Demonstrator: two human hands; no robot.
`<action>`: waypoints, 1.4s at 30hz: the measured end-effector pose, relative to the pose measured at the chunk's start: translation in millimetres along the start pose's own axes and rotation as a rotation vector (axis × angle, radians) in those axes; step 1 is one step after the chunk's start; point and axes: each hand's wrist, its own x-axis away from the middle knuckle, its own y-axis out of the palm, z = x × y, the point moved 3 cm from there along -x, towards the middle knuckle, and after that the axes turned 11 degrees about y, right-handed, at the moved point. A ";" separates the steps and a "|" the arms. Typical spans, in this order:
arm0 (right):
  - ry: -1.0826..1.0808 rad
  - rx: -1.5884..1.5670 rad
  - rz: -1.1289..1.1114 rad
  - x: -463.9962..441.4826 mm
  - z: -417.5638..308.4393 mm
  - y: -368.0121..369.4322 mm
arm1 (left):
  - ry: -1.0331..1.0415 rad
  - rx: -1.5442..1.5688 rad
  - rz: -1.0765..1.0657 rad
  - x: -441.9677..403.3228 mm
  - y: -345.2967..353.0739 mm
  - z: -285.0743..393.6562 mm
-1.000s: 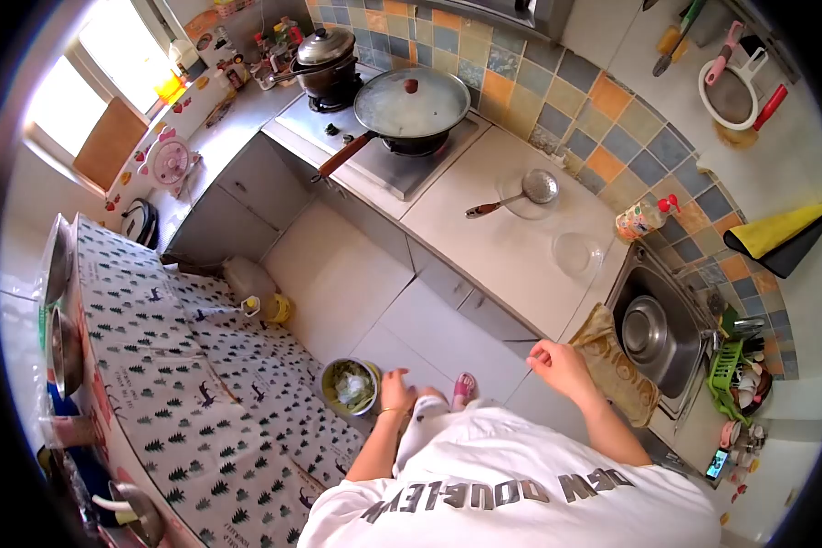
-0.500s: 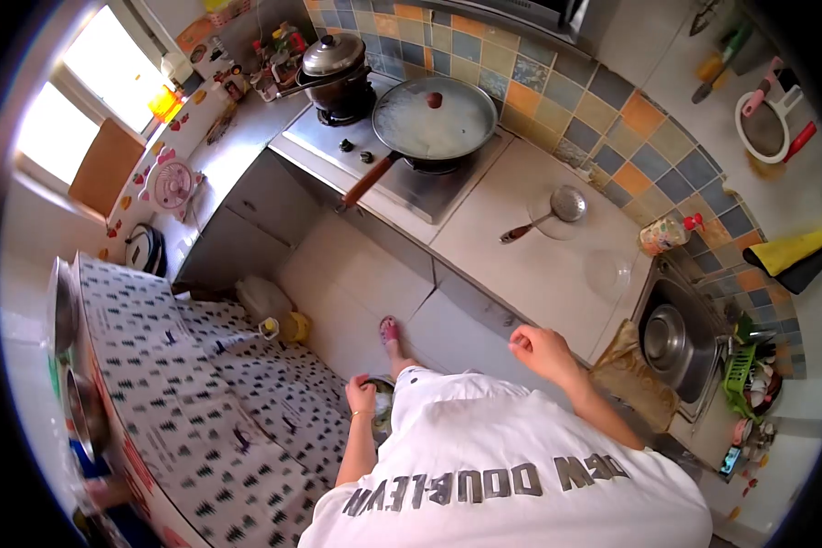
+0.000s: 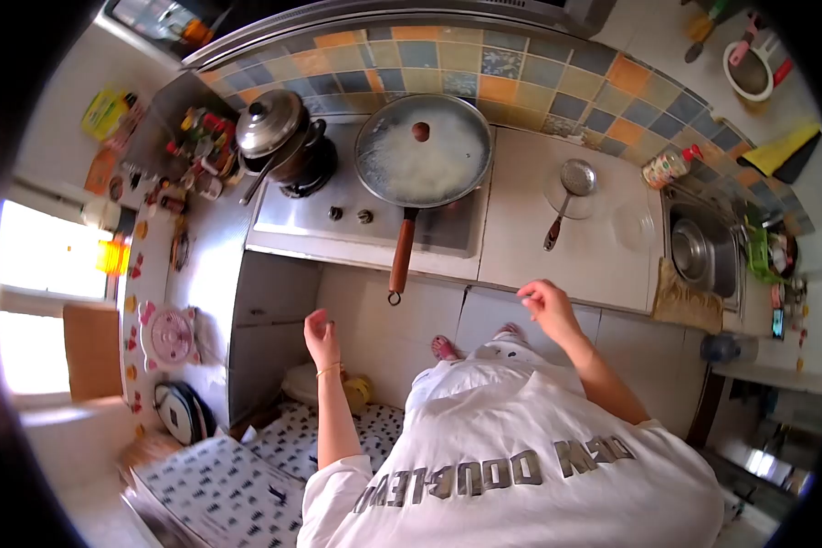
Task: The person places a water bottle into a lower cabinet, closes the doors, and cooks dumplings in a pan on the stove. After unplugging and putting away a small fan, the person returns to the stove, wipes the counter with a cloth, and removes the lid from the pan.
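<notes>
Both hands are in the air over the floor and hold nothing. My left hand [image 3: 321,339] hangs left of the pan handle, its fingers loosely bent and a little apart. My right hand [image 3: 550,306] hovers in front of the counter edge, fingers half curled and parted. Closest between them is the wooden handle of a frying pan [image 3: 402,256] on the gas stove. Its glass lid [image 3: 443,151] is fogged, and whitish contents show through. A skimmer [image 3: 573,196] rests across a clear round dish [image 3: 552,203] beyond my right hand.
A lidded pot [image 3: 288,155] stands on the left burner. Another clear dish [image 3: 632,226] lies near the sink [image 3: 735,233], which holds a metal bowl [image 3: 691,248]. A bottle with a red cap [image 3: 669,167] stands at the wall. A pink fan [image 3: 169,336] sits on the left counter.
My body and view have turned left to face the stove more squarely. My left hand has risen forward from beside my leg; my right hand stays raised before the counter.
</notes>
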 end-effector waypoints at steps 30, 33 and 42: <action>0.511 -1.121 0.367 -202.8 151.1 -18.2 | 0.430 -0.197 -0.478 -218.4 255.5 197.3; 0.496 -1.065 0.386 -178.2 133.9 -18.6 | 0.682 -0.530 -0.463 -254.0 295.2 187.3; 0.403 -0.878 0.238 -57.0 4.3 -15.5 | 0.575 -0.890 -0.790 -285.9 349.9 184.1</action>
